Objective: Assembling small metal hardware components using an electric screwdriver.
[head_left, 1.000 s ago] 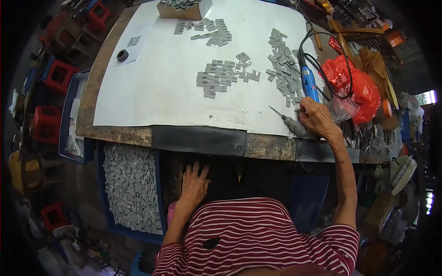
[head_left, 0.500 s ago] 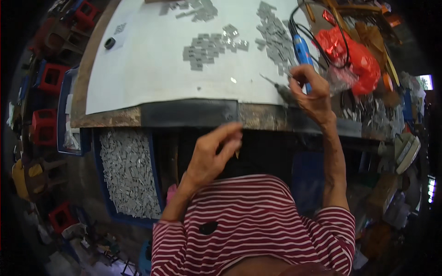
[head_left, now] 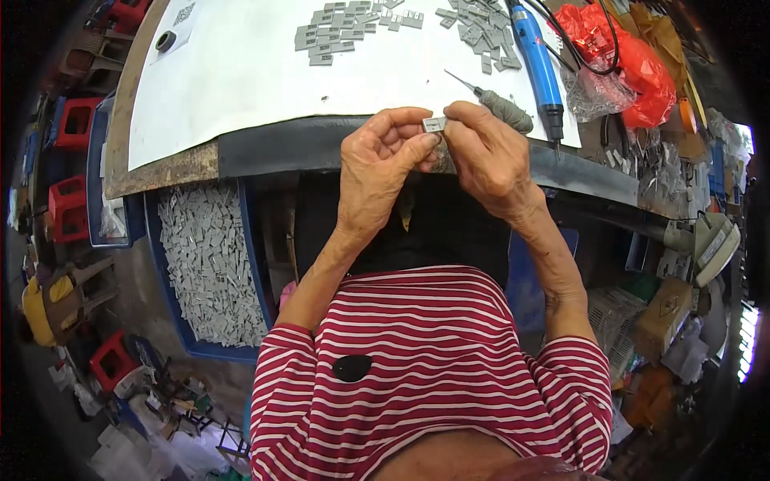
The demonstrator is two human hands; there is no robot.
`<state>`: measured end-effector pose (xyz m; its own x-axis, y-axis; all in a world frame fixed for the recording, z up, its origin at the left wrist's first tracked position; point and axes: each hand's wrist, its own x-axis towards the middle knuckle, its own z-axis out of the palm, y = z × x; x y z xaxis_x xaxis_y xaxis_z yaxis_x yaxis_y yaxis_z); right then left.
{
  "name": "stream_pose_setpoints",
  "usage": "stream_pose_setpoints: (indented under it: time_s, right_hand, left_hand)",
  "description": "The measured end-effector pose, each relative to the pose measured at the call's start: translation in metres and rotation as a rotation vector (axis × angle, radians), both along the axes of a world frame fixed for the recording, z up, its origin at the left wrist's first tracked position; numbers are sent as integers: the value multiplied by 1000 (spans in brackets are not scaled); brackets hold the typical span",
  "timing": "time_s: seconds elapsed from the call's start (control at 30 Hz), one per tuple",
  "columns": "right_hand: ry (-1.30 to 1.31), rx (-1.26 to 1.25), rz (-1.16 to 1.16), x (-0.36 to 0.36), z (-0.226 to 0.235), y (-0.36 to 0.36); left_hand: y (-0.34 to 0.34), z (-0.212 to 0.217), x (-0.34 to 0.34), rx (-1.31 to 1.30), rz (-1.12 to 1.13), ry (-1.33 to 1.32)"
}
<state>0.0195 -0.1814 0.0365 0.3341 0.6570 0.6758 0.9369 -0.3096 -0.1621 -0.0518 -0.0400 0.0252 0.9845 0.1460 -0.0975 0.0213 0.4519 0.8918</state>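
Between my left hand [head_left: 391, 156] and my right hand [head_left: 491, 152] is a small grey rectangular piece [head_left: 434, 124], pinched by the fingertips of both at the table's near edge. Beyond my right hand lies a thin-tipped hand tool [head_left: 505, 111] with a wrapped grey handle, its point toward the far left. Just right of that tool is a blue electric screwdriver [head_left: 536, 60] with a black nose and cable. Similar grey pieces [head_left: 333, 36] are laid close together on the white sheet [head_left: 233, 88], and a looser pile of pieces [head_left: 484, 32] sits further right.
A blue crate [head_left: 255, 272] full of small grey pieces stands below the table's left part. A red plastic bag [head_left: 642, 76] and clear plastic wrapping [head_left: 597, 94] lie at the right. A black ring-shaped roll [head_left: 165, 41] rests at far left. Red stools [head_left: 76, 120] stand beyond.
My hands have come together at the table edge, the left moving up and the right moving left from beside the screwdriver. Both now grip the small grey piece. The view has shifted nearer.
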Motion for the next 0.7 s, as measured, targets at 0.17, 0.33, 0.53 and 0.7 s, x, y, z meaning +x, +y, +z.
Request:
stream_pose_setpoints:
  time_s: [0.17, 0.33, 0.53, 0.7]
  right_hand:
    - [35, -44, -11, -4, -4, -3]
    - [230, 121, 22, -10, -4, 0]
    - [162, 121, 19, -20, -6, 6]
    - [81, 76, -1, -26, -8, 10]
  left_hand:
    - [0, -3, 1, -14, 11, 2]
    - [2, -6, -1, -31, 11, 5]
    - [3, -8, -3, -51, 13, -45]
    - [3, -7, -7, -18, 16, -15]
